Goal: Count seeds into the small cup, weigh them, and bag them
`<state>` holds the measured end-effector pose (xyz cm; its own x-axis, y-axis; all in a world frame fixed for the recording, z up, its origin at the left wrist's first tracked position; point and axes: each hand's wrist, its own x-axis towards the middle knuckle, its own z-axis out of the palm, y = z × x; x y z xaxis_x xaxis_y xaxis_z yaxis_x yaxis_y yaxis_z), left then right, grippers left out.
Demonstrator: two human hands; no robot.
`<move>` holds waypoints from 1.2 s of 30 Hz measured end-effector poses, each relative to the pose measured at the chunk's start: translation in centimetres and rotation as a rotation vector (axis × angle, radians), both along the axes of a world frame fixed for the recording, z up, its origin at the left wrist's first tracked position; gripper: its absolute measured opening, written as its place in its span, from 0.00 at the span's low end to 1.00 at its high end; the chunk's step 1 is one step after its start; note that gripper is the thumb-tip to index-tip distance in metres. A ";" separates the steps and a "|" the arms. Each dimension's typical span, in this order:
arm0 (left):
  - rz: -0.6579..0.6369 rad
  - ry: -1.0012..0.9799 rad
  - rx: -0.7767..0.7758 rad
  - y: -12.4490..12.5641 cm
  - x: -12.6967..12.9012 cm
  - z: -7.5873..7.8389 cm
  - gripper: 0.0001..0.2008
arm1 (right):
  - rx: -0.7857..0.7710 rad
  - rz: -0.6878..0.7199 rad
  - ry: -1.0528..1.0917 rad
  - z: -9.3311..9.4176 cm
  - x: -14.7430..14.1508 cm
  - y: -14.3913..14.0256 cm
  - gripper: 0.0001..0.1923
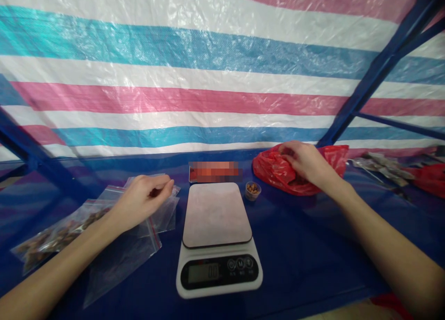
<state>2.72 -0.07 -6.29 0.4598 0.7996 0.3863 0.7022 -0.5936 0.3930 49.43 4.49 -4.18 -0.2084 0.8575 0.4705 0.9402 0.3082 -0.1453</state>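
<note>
My left hand (141,200) rests on a pile of clear zip bags (118,246) at the left, its fingers pinching the top edge of one bag. My right hand (306,165) reaches into a red plastic bag (274,169) at the back right, fingers curled inside its opening. A white kitchen scale (217,239) with an empty grey platform stands in the middle between my arms. A small clear cup (252,190) holding brown pieces sits just left of the red bag.
Some zip bags at the far left (52,239) hold brown pieces. A blurred flat object (214,171) lies behind the scale. More packets (385,165) and another red bag (431,178) lie at the far right. A striped tarp (208,79) hangs behind the blue table (306,246).
</note>
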 end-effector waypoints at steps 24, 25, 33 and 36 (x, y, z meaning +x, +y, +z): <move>0.011 0.008 -0.011 0.3 -0.3 -0.4 0.26 | -0.319 0.695 0.168 1.5 -7.4 -5.0 0.08; 0.009 0.011 -0.004 0.3 -0.3 -0.4 0.26 | -0.336 0.700 0.171 1.5 -7.3 -5.0 0.08; 0.021 0.019 0.003 0.3 -0.4 -0.3 0.27 | -0.300 0.696 0.091 1.8 -7.3 -5.1 0.10; 0.018 0.020 0.011 0.3 -0.4 -0.3 0.27 | -0.289 0.706 0.083 1.8 -7.4 -5.2 0.10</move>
<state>2.32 0.23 -6.63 0.4531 0.8034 0.3864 0.7205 -0.5853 0.3720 42.06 -0.70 -2.38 -0.7257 0.6256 0.2863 0.5170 0.7705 -0.3730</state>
